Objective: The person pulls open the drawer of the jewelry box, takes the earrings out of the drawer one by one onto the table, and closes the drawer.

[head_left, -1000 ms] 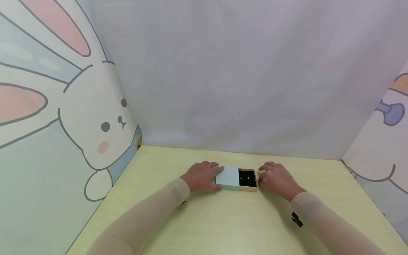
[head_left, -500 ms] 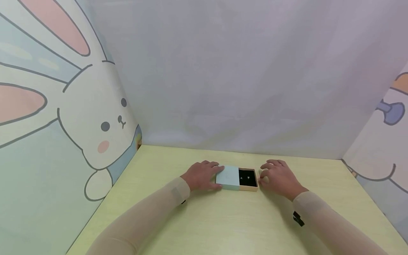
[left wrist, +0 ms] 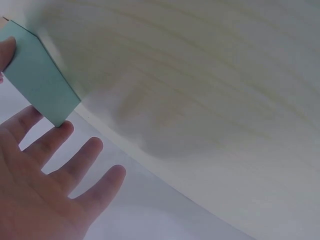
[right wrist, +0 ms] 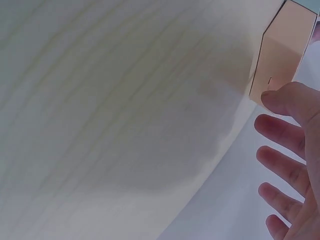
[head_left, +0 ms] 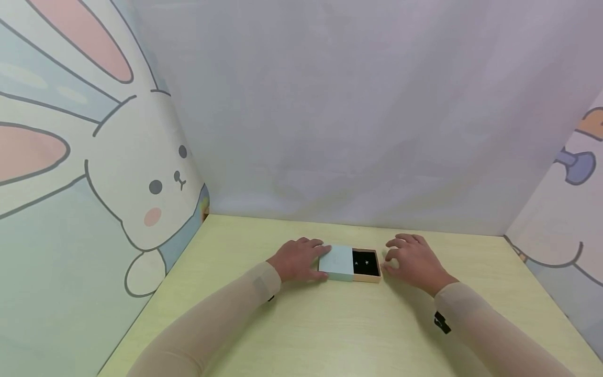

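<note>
On the table lies a small drawer-style gift box. Its pale blue-green sleeve [head_left: 337, 263] covers the left part, and a peach-coloured tray [head_left: 367, 279] stands partly out to the right. Black lining [head_left: 372, 270] fills the tray, with two tiny silvery star shapes on it. My left hand [head_left: 298, 259] grips the sleeve's left end, thumb on the near side [left wrist: 37, 75] and fingers at the far side. My right hand [head_left: 411, 266] is beside the tray's outer end. In the right wrist view its thumb [right wrist: 282, 102] touches the tray's end [right wrist: 282, 50] near a short slit; the other fingers are spread and hold nothing.
The light wooden table [head_left: 330, 330] extends in front of and around the box. A plain pale curtain [head_left: 353, 115] hangs along the back edge. Panels with a cartoon rabbit [head_left: 141, 173] and another cartoon figure [head_left: 560, 220] rise at the sides.
My right hand has shifted slightly to the right and its fingers have lifted a little. The left hand and the box stay essentially where they were, with the tray out by the same amount.
</note>
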The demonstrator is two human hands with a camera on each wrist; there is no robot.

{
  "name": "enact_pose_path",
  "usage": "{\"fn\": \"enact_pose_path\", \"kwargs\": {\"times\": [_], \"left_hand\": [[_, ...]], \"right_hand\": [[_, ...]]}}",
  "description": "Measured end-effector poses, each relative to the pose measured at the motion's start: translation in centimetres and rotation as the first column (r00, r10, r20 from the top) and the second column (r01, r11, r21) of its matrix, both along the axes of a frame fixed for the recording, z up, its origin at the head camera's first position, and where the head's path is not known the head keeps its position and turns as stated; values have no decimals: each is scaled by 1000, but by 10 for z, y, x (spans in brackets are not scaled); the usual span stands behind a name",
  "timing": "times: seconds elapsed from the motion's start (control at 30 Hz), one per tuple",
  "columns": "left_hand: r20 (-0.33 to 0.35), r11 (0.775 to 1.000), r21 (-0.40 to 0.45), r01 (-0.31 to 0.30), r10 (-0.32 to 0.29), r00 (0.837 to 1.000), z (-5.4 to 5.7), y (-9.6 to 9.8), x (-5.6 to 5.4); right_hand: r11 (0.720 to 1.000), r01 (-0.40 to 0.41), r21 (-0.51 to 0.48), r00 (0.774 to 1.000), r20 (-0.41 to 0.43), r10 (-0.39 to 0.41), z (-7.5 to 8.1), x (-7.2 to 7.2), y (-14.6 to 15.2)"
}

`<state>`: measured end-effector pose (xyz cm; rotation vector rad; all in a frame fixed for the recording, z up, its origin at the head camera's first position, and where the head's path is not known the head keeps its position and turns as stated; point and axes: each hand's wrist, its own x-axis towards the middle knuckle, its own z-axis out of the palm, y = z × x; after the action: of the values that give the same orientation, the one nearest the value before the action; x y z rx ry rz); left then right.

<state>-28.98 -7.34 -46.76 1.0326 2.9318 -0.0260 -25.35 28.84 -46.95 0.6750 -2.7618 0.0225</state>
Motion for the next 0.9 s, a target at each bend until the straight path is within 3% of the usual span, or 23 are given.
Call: {"fn": "enact_pose_path", "kwargs": {"times": [0.9], "left_hand": [[8,1000,6,-3,2,1000,1,-2,2]], "right_hand": [[1000,-14,3,999,-32,15,6,-2,-5]]}}
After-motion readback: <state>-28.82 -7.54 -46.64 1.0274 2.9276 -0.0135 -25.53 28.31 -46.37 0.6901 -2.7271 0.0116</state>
